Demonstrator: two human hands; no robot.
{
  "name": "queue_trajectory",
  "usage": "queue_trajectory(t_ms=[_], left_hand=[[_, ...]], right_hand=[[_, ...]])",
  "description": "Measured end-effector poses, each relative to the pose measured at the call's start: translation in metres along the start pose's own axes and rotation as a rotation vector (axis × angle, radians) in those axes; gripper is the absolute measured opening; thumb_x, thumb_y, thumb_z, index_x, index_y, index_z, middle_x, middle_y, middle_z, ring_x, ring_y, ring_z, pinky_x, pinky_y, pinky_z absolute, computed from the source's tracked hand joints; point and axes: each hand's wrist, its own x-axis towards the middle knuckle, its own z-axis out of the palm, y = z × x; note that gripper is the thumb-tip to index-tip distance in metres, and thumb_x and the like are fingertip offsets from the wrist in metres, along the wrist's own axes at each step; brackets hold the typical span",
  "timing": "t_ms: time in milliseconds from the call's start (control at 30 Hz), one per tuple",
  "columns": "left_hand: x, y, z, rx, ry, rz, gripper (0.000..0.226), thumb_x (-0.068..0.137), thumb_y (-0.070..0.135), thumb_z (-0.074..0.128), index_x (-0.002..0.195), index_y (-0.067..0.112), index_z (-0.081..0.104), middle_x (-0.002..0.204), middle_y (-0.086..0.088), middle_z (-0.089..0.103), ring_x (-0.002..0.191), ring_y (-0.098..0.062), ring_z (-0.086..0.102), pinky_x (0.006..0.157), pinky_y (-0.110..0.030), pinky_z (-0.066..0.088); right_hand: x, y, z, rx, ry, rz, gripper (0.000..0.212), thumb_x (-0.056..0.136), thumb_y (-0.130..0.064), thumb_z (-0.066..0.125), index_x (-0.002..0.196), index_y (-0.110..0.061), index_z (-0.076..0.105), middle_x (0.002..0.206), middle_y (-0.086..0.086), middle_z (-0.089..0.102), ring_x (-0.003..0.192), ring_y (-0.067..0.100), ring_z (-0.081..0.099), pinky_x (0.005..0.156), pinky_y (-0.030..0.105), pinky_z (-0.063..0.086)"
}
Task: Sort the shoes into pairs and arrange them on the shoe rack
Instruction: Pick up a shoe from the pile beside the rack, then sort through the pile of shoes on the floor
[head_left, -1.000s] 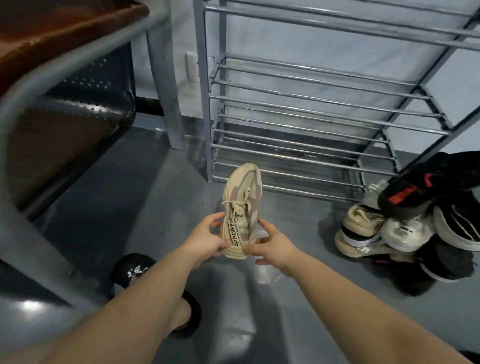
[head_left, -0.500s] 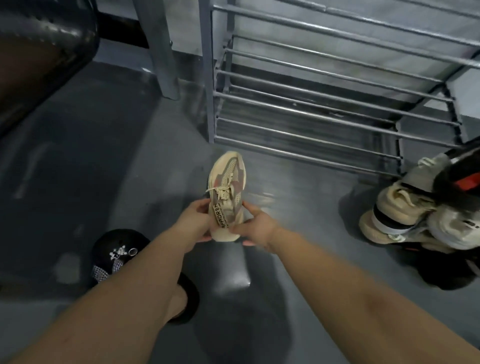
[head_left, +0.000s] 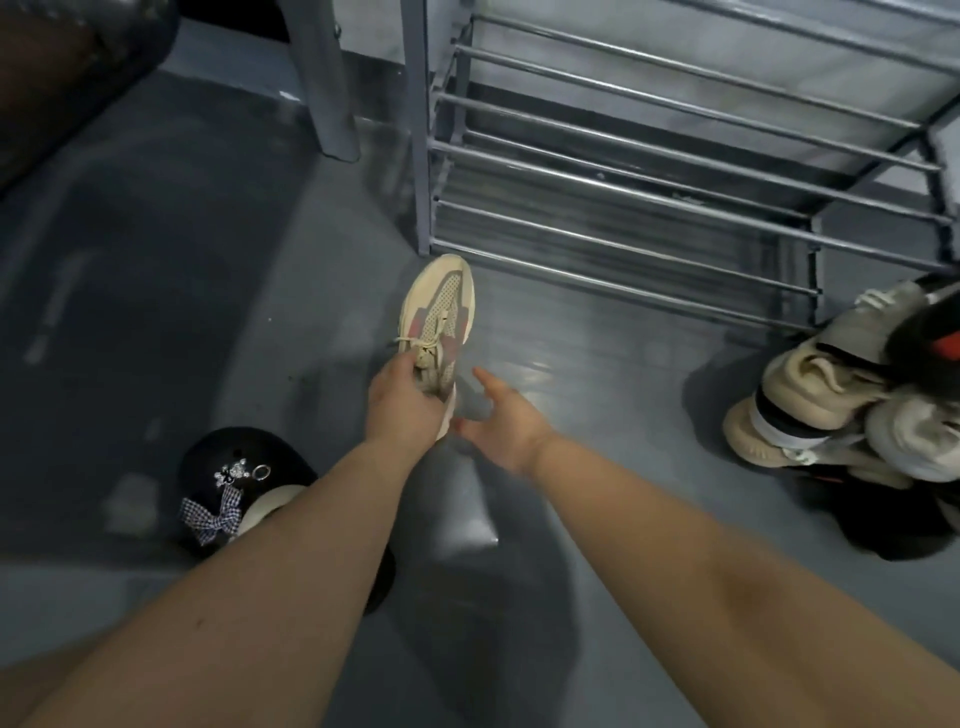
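A beige mesh sneaker (head_left: 439, 312) with pink panels points toward the grey metal shoe rack (head_left: 623, 176), its toe just short of the rack's lowest bar. My left hand (head_left: 402, 402) grips it from above at the laces and collar. Just right of the heel, my right hand (head_left: 501, 423) is off the shoe with its fingers spread. A heap of shoes (head_left: 852, 415) lies on the floor at the right: beige, white and black ones, one with a red stripe.
My foot in a black clog (head_left: 234, 483) with a gingham bow and charms stands at the lower left. A grey furniture leg (head_left: 327, 88) rises left of the rack. Dark seating fills the top left corner. The floor is grey and glossy.
My right hand has let go of the sneaker's heel and opened. The left hand has shifted its grip up over the laces. The view has tilted further down.
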Motion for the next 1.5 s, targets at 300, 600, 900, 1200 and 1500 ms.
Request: queue_trajectory(t_ms=[300,600,900,1200,1500], left_hand=[[-0.073,0.095,0.061,0.552,-0.262,0.539,0.066,0.094,0.028,0.047,0.15,0.017,0.015,0.159,-0.011,0.009,0.147,-0.026,0.009,0.12,-0.036,0.008],[-0.177,0.168,0.095,0.827,-0.299,0.894,0.067,0.096,0.038,0.043,0.151,0.019,0.01,0.16,-0.006,-0.001,0.148,-0.023,0.0,0.119,-0.036,-0.003],[-0.222,0.247,0.129,0.88,-0.294,0.994,0.066,0.096,0.042,0.039,0.151,0.02,0.01,0.16,-0.005,-0.001,0.148,-0.022,0.0,0.121,-0.036,0.0],[-0.218,0.285,0.166,0.98,-0.301,0.943,0.068,0.095,0.044,0.041,0.151,0.021,0.01,0.16,-0.005,0.001,0.148,-0.024,0.003,0.119,-0.037,0.005],[-0.181,0.296,0.178,1.028,-0.299,0.823,0.069,0.095,0.047,0.041,0.151,0.022,0.01,0.16,-0.009,0.002,0.147,-0.026,0.008,0.12,-0.039,0.01]], right_hand=[[-0.11,0.076,-0.094,-0.654,0.137,0.053,0.077,0.092,-0.036,0.052,0.152,-0.022,0.006,0.157,0.009,0.015,0.141,0.032,0.023,0.112,0.04,0.027],[-0.245,0.146,-0.187,-0.825,0.393,0.113,0.076,0.091,-0.037,0.053,0.151,-0.023,0.009,0.155,0.009,0.018,0.142,0.029,0.021,0.108,0.041,0.033],[-0.291,0.194,-0.261,-0.768,0.602,0.162,0.079,0.091,-0.041,0.052,0.152,-0.024,0.005,0.158,0.009,0.012,0.143,0.03,0.018,0.109,0.042,0.032],[-0.271,0.216,-0.31,-0.505,0.727,0.233,0.081,0.09,-0.043,0.056,0.151,-0.022,0.009,0.151,0.012,0.024,0.137,0.033,0.028,0.103,0.045,0.038],[-0.232,0.204,-0.314,-0.464,0.728,0.156,0.078,0.091,-0.044,0.054,0.151,-0.02,0.01,0.145,0.011,0.029,0.133,0.031,0.031,0.1,0.041,0.038]])
